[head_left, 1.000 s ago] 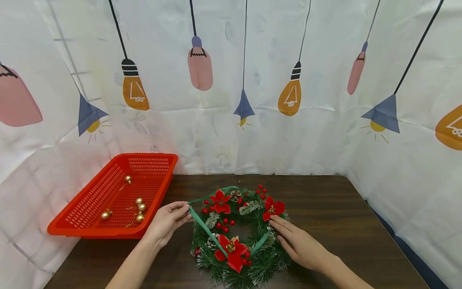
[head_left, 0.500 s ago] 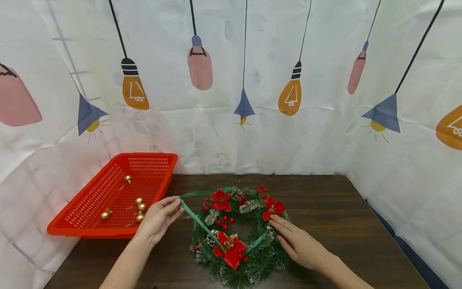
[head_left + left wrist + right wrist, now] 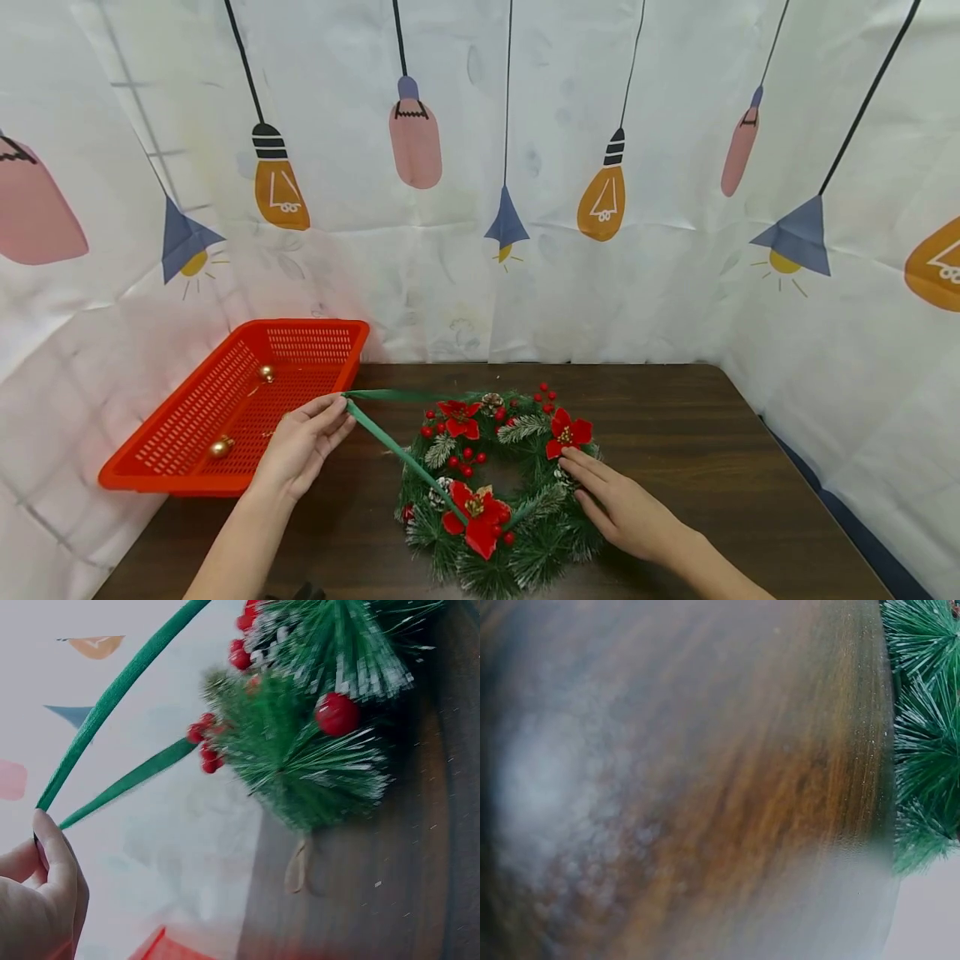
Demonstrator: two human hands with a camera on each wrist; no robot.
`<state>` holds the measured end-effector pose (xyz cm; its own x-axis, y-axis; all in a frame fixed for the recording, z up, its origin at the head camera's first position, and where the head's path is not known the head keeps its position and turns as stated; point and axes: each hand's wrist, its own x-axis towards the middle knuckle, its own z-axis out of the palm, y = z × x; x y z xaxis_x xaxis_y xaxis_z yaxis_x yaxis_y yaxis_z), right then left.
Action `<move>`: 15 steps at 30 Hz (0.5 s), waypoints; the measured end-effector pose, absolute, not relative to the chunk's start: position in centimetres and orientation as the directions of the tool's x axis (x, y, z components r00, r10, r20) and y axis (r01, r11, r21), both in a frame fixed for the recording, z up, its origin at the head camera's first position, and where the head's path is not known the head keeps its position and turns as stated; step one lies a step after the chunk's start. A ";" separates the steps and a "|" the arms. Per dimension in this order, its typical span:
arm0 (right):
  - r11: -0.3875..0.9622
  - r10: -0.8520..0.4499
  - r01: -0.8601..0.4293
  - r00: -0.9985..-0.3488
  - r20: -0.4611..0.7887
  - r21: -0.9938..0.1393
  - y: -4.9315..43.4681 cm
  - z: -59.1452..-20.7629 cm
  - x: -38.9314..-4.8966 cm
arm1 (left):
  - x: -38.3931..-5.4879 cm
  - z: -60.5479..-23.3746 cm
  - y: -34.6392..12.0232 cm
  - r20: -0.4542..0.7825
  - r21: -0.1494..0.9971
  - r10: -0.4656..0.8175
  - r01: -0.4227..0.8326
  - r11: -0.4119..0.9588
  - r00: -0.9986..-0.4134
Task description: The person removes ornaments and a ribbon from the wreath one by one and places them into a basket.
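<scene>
A green wreath (image 3: 551,546) with red poinsettias, berries and pinecones lies flat on the table. My left hand (image 3: 298,442) pinches a green ribbon (image 3: 405,457) between thumb and fingers, left of the wreath. Two strands run from the pinch to the wreath, one to its far side, one past the front poinsettia (image 3: 480,518). In the left wrist view the ribbon (image 3: 112,705) looks taut. My right hand (image 3: 626,508) rests with extended fingers on the wreath's right side, by a red poinsettia (image 3: 567,431). The right wrist view shows only wreath needles (image 3: 930,742) and blurred table, not the hand.
A red plastic basket (image 3: 183,402) stands at the back left, holding gold baubles (image 3: 221,447), some hidden behind my left hand. The dark wooden table (image 3: 675,433) extends right of the wreath. A printed white curtain (image 3: 450,275) hangs behind. A small black object (image 3: 307,592) shows at the bottom edge.
My left hand has moved left and slightly away from me, drawing the ribbon out farther toward the basket. The front poinsettia has shifted slightly left. My right hand has stayed in place.
</scene>
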<state>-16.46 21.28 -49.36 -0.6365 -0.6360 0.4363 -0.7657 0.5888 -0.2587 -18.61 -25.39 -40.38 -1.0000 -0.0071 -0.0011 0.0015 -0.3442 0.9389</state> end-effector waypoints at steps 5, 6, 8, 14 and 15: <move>0.594 -0.636 -0.766 -0.634 0.440 -0.246 21.3 -49.5 -16.5 | -18.6 -39.2 -26.7 0.017 0.921 -0.017 0.023 -0.389 -1.000; 0.593 -0.636 -0.766 -0.634 0.441 -0.246 21.2 -49.5 -16.5 | -18.6 -38.9 -27.0 0.025 0.917 -0.021 0.031 -0.398 -0.999; 0.591 -0.635 -0.768 -0.632 0.444 -0.247 21.2 -49.5 -16.4 | -18.6 -38.4 -27.5 0.040 0.909 -0.027 0.048 -0.414 -0.999; 0.584 -0.634 -0.774 -0.624 0.456 -0.246 21.0 -49.4 -16.4 | -18.6 -37.0 -28.7 0.089 0.879 -0.040 0.098 -0.466 -0.995; 0.583 -0.634 -0.774 -0.623 0.457 -0.246 21.0 -49.4 -16.4 | -18.6 -36.8 -28.9 0.098 0.872 -0.041 0.106 -0.478 -0.994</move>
<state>-16.45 20.99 -49.39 -0.6234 -0.6344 0.4571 -0.7741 0.5834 -0.2459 -18.55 -28.91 -36.75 -0.9943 -0.0407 0.0985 0.1059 -0.4781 0.8719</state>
